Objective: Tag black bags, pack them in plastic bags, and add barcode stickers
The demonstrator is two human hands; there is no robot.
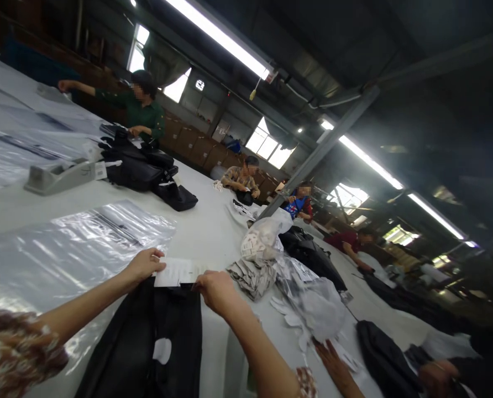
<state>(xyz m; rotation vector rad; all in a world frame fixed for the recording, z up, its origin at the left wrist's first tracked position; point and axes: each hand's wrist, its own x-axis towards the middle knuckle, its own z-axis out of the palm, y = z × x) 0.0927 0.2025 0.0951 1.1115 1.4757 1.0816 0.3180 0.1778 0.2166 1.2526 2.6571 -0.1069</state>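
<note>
A white paper card (176,271) with faint print spans the gap between my two hands, over the top end of a black bag (176,331). My left hand (147,264) pinches the card's left edge between thumb and fingers. At its right end my right hand (217,288) has curled fingers closed on the card; the fingertips are partly hidden. The bag lies lengthwise toward me, and a small white tag (162,350) rests on its front. Clear plastic bags (84,243) are spread flat beside my left forearm.
A grey tape dispenser (62,176) and black bags (141,166) sit further left. Folded grey papers (252,276) and crumpled plastic (313,298) lie to the right. A co-worker's hand (335,365) reaches in at lower right. Other people work along the table; a metal post (319,152) slants up.
</note>
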